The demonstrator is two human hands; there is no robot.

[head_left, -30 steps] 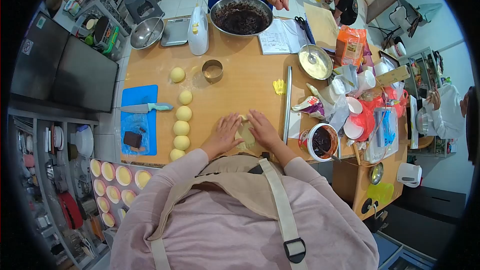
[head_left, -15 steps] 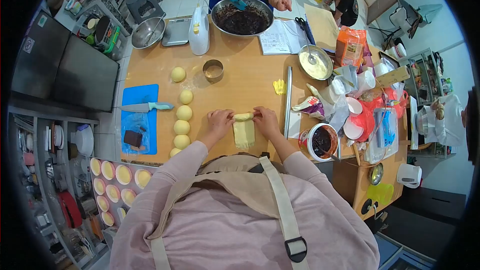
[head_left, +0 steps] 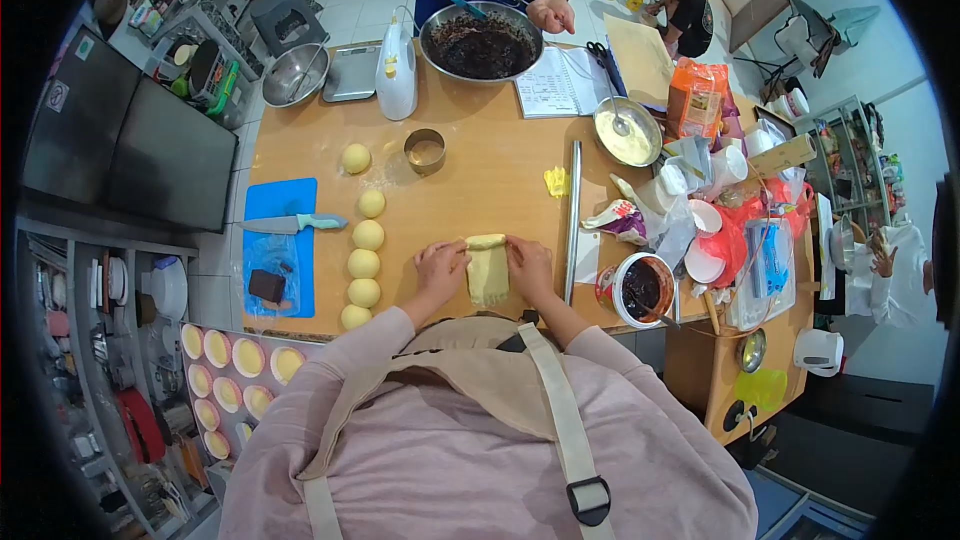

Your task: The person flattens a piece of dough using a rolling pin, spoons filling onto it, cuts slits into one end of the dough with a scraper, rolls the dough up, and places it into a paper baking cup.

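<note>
A flat strip of pale yellow dough (head_left: 488, 283) lies on the table in front of me, its far end folded over into a narrow roll. My left hand (head_left: 438, 271) grips the left end of that roll with bent fingers. At the opposite end, my right hand (head_left: 530, 266) pinches the roll between thumb and fingers. Left of my left hand, several round dough balls (head_left: 368, 235) stand in a column. A long metal rod (head_left: 574, 220) lies to the right of my right hand.
On the left, a knife (head_left: 292, 224) and a dark block (head_left: 266, 286) lie on a blue cutting board (head_left: 280, 187). Opposite, a co-worker holds a blue spatula (head_left: 463, 7) in a bowl of dark mixture (head_left: 483, 47). A tub of dark filling (head_left: 641, 290) stands at right.
Both my hands have shifted slightly toward me with the rolled end, which looks a little thicker. The co-worker's hand and spatula have moved within the bowl.
</note>
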